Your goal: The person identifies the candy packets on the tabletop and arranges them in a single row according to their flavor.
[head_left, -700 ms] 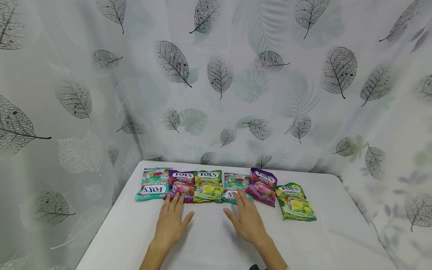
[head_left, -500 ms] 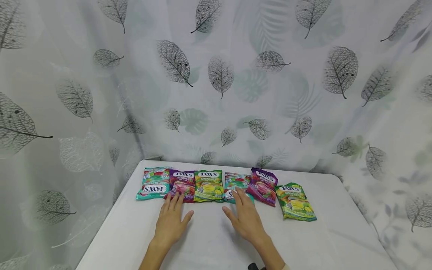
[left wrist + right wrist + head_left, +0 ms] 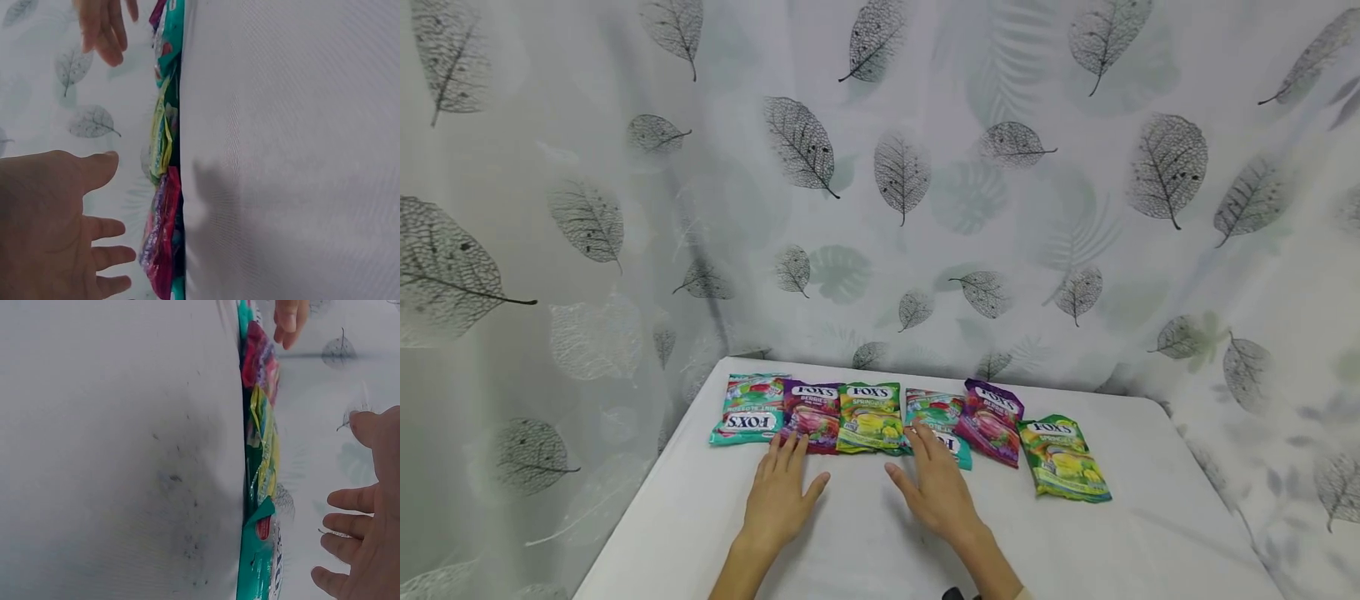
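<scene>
My left hand (image 3: 777, 500) hovers with fingers spread over the front edge of a purple Fox's Berries candy bag (image 3: 812, 408). The right hand (image 3: 942, 492), also spread, overlaps the near end of a teal Fox's candy bag (image 3: 931, 408) in the head view. Between these bags lies a yellow-green Fox's bag (image 3: 869, 421). Another teal bag (image 3: 749, 408), printed upside down to me, lies at the far left. Both wrist views show the left palm (image 3: 44, 225) and the right palm (image 3: 381, 512) raised above the tabletop, holding nothing.
Right of the hands lie a tilted purple bag (image 3: 992, 423) and a slanted yellow-green bag (image 3: 1064, 460). All bags form a row near the back of the white table (image 3: 857, 542). A leaf-printed curtain (image 3: 880, 250) hangs behind and at both sides.
The head view has shifted slightly, so the bags appear a little lower and further right. My right hand has drifted slightly left, uncovering more of the teal bag's lettering. The left hand is nearly still.
</scene>
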A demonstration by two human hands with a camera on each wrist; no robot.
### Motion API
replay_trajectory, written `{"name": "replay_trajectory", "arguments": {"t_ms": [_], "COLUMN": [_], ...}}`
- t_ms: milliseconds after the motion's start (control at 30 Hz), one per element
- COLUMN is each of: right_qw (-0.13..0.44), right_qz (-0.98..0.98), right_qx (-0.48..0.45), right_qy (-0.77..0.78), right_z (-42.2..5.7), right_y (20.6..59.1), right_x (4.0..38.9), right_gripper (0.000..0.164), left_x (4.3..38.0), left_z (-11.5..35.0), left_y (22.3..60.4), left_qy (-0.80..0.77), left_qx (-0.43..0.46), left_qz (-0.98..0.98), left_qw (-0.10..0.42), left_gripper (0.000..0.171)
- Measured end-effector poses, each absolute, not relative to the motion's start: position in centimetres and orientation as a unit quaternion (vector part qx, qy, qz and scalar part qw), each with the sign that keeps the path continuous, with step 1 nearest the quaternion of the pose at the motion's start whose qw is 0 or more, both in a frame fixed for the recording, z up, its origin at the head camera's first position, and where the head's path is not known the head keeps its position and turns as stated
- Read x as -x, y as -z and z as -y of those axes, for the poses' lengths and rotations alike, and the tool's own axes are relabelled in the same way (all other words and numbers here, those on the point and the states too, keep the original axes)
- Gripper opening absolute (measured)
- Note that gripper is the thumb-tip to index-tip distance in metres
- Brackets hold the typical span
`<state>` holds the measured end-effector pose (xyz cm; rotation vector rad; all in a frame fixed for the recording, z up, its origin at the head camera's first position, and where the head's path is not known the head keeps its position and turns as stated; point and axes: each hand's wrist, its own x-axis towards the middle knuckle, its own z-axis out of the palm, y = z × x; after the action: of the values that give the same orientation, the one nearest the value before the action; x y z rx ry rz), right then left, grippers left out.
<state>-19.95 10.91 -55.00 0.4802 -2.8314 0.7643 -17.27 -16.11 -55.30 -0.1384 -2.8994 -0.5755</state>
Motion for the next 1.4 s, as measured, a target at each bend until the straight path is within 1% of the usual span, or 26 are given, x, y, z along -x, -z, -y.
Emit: {"name": "replay_trajectory", "arguments": {"t_ms": [167,300,533,667,900,1033,1200,1400], "right_qw": [0.093,0.094,0.102,0.108,0.096,0.094,0.094,0.078], "right_qz": [0.947,0.944,0.939,0.937,0.939,0.937,0.938,0.937], "right_qx": [-0.173,-0.180,-0.195,-0.206,-0.212,-0.221,-0.229,-0.237], "right_qy": [-0.253,-0.262,-0.265,-0.261,-0.254,-0.253,-0.245,-0.246], "right_z": [-10.6,-10.2,-9.2,-8.5,-7.3,-6.6,-5.6,-4.3], "right_y": [54.9,54.8,54.9,55.0,55.1,55.2,55.4,55.4], "right_x": [20.4,20.8,21.3,21.5,21.9,22.0,22.2,22.2], "right_gripper": [0.078,0.075,0.073,0.073,0.073,0.072,0.073,0.074], "left_x": [17.2,17.2,17.6,17.8,17.8,17.9,18.3,18.6], "left_z": [16.3,16.4,16.8,17.0,17.3,17.5,17.7,17.9], "left_y": [55.3,55.3,55.6,55.6,55.8,56.0,56.6,57.1], "left_qy": [0.192,0.192,0.186,0.190,0.188,0.189,0.187,0.192], "left_qx": [0.046,0.048,0.037,0.037,0.041,0.036,0.034,0.030], "left_qz": [0.976,0.975,0.979,0.978,0.976,0.977,0.978,0.977], "left_qw": [0.095,0.097,0.080,0.081,0.098,0.091,0.082,0.087], "left_gripper": [0.076,0.076,0.077,0.079,0.077,0.079,0.082,0.083]}}
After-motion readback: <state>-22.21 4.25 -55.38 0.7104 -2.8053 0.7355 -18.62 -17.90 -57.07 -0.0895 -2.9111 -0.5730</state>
